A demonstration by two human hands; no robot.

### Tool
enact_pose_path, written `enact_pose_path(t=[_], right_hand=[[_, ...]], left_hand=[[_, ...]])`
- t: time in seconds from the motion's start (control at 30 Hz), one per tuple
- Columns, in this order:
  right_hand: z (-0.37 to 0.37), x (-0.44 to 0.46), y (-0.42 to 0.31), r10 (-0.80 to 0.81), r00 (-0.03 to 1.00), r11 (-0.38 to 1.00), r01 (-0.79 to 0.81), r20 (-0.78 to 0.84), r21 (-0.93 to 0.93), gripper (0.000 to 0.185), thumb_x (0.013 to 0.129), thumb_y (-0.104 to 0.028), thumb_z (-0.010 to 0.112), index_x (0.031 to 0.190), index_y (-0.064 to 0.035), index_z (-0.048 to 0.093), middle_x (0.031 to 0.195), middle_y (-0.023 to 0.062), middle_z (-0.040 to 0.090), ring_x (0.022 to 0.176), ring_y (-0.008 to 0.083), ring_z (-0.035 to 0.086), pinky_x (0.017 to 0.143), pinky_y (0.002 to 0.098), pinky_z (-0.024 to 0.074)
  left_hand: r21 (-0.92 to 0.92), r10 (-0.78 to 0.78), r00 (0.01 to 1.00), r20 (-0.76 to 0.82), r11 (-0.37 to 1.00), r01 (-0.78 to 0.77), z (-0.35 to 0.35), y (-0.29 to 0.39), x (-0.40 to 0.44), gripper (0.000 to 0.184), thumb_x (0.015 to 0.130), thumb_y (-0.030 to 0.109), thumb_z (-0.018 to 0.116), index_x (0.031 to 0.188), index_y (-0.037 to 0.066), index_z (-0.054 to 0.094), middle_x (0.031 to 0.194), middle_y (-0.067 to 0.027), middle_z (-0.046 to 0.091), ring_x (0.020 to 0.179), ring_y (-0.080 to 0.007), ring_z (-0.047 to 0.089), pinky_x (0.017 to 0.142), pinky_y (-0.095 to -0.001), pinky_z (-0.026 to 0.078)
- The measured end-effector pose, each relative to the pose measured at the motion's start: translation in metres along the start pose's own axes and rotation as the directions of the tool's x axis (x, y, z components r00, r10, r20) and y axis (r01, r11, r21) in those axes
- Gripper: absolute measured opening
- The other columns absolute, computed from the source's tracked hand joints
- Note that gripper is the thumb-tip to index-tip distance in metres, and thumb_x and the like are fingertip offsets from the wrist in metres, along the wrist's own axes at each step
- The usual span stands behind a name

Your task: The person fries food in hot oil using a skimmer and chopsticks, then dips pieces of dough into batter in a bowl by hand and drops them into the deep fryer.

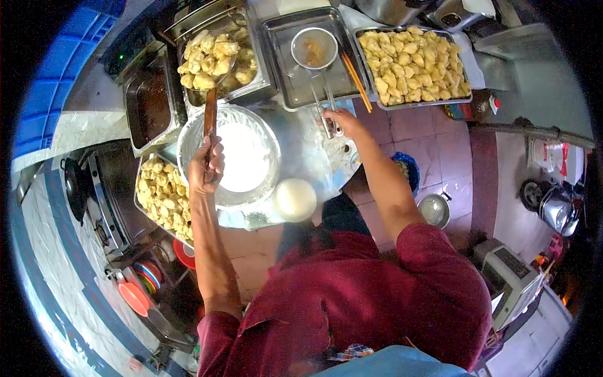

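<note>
Golden, lumpy food pieces (213,51) heap over a boxy steel vat (264,60); my left grip (207,162) wraps a brown wooden handle (210,114), my right grip (341,122) slim metal handles (329,94). Two metal trays (427,104) look full; this heap seems left.

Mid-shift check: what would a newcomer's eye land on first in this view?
Probably the wide, round metal bowl with bright white contents, left of centre beside the left hand. Next might be the rectangular metal tray at upper right, covered with pale yellow pieces. The long wooden-handled skimmer, gripped in the left hand, also stands out, its load of similar pieces at upper left.
</note>
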State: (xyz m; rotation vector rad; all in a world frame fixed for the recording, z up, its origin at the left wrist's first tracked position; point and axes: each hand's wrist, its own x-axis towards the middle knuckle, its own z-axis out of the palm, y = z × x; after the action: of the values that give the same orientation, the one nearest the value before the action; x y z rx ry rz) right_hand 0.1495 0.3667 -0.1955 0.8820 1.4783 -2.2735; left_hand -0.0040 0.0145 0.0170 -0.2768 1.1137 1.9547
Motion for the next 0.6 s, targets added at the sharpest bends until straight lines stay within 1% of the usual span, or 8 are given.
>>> enact_pose_path(t=[0.1,0.13,0.23,0.33,0.4,0.43,0.5,0.6], right_hand=[[0.016,-0.013,-0.006,-0.007,0.989,0.993,0.025,-0.147,0.119,0.033,0.082,-0.035,0.072,0.097,-0.0071,0.066,0.081,0.0047,0.068,0.064,0.0143,0.061,0.055,0.0297,0.0465],[0.018,-0.012,-0.003,0.000,0.987,0.995,0.016,-0.159,0.102,0.026,0.084,-0.033,0.071,0.092,-0.0085,0.065,0.075,0.0027,0.065,0.062,0.0139,0.059,0.053,0.0283,0.0432],[0.025,-0.017,0.006,-0.053,0.997,0.989,0.059,-0.053,0.138,0.023,0.090,-0.026,0.063,0.101,-0.0059,0.065,0.074,0.0013,0.059,0.060,0.0102,0.054,0.053,0.0241,0.0426],[0.040,-0.037,-0.001,-0.156,0.985,0.974,0.165,-0.072,0.157,0.024,0.091,-0.021,0.062,0.108,-0.0037,0.062,0.068,-0.0018,0.051,0.055,0.0093,0.047,0.050,0.0236,0.0376],[0.053,-0.069,-0.008,-0.185,0.975,0.941,0.211,-0.119,0.264,0.017,0.089,-0.023,0.064,0.089,-0.0082,0.056,0.065,-0.0032,0.048,0.051,0.0086,0.043,0.047,0.0244,0.0323],[0.061,-0.088,-0.012,-0.197,0.970,0.919,0.232,-0.139,0.317,0.020,0.088,-0.024,0.066,0.080,-0.0104,0.053,0.063,-0.0039,0.047,0.050,0.0082,0.040,0.045,0.0248,0.0296],[0.065,-0.122,-0.010,-0.205,0.964,0.888,0.255,-0.168,0.383,0.015,0.092,-0.020,0.060,0.093,-0.0054,0.056,0.065,-0.0040,0.045,0.050,0.0073,0.040,0.045,0.0235,0.0292],[0.053,-0.178,0.018,-0.281,0.937,0.815,0.348,-0.209,0.463,0.023,0.094,-0.017,0.056,0.111,-0.0011,0.056,0.068,-0.0031,0.046,0.051,0.0066,0.040,0.046,0.0231,0.0304]], left_hand=[[0.053,-0.008,1.000,-0.023,0.999,0.009,-0.007,0.004,0.001,0.029,0.103,0.026,0.045,0.107,-0.002,0.050,0.071,0.0000,0.052,0.047,-0.0055,0.045,0.040,-0.0200,0.041],[0.074,-0.010,1.000,-0.008,0.997,0.011,-0.005,0.005,0.001,0.029,0.103,0.027,0.045,0.107,-0.002,0.050,0.071,0.0002,0.052,0.047,-0.0054,0.045,0.040,-0.0200,0.041],[0.116,-0.008,1.000,0.019,0.993,0.006,-0.008,0.006,-0.003,0.030,0.102,0.027,0.045,0.107,-0.002,0.051,0.072,0.0008,0.051,0.048,-0.0053,0.044,0.041,-0.0199,0.041],[0.109,-0.023,0.999,0.041,0.994,0.018,-0.013,0.009,-0.003,0.029,0.103,0.026,0.044,0.107,-0.001,0.051,0.073,0.0010,0.051,0.049,-0.0052,0.043,0.041,-0.0199,0.040],[0.150,0.000,0.998,0.065,0.989,-0.009,-0.016,0.008,-0.004,0.028,0.103,0.026,0.045,0.107,-0.001,0.051,0.074,0.0010,0.051,0.051,-0.0051,0.043,0.043,-0.0205,0.041],[0.168,-0.001,0.998,0.063,0.986,-0.010,-0.016,0.009,-0.007,0.028,0.103,0.026,0.045,0.107,-0.001,0.051,0.074,0.0010,0.051,0.051,-0.0051,0.043,0.044,-0.0208,0.041],[0.177,-0.021,0.996,0.081,0.984,0.006,-0.014,0.009,-0.010,0.028,0.102,0.027,0.046,0.108,0.000,0.050,0.073,0.0010,0.052,0.052,-0.0058,0.043,0.044,-0.0208,0.038],[0.237,0.002,0.994,0.113,0.971,-0.029,0.003,0.003,-0.017,0.028,0.101,0.026,0.048,0.108,-0.001,0.051,0.073,0.0009,0.052,0.051,-0.0059,0.043,0.044,-0.0207,0.038]])
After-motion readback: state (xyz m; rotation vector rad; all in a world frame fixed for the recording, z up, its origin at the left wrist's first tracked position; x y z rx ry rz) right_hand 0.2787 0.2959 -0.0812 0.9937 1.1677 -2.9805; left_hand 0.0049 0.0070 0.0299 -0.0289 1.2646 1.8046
